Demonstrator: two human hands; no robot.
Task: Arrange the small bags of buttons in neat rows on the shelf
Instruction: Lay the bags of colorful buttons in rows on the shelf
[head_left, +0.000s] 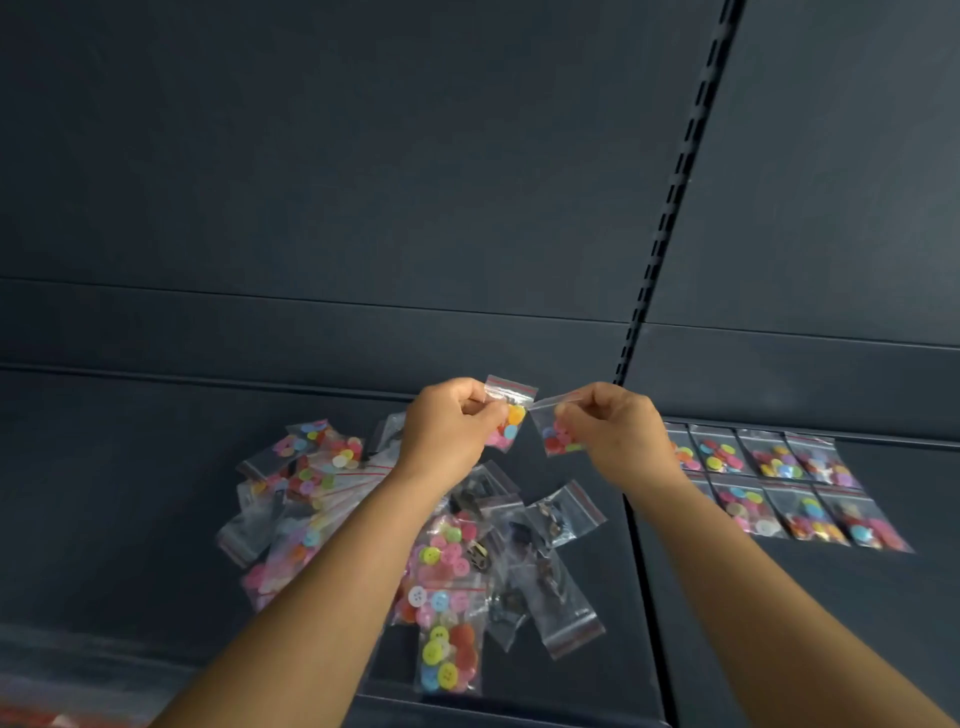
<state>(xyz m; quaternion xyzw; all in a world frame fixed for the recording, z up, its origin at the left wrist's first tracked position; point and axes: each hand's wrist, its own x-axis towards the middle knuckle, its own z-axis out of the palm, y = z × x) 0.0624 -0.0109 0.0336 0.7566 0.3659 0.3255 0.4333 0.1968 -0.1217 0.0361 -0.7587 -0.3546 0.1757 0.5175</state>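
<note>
Forearms fill the bottom of frame, both reaching over the pile (447, 561) of unsorted bags lying loose and overlapping on the dark shelf (156, 467). Left hand (449, 428) pinches one bag (509, 415) of coloured buttons by its top, held up off the shelf; right hand (613, 428) pinches a second bag (558, 428) the same way, just beside the first, the two nearly touching. To the right, past the shelf seam, two rows (779, 483) of bags already lie flat side by side, their left end hidden behind the right wrist. Looks like mid-sort: two bags picked, not yet placed. Next move likely carry them right and lay each flat at the rows' open end, edges aligned with neighbours, without disturbing what's set
</note>
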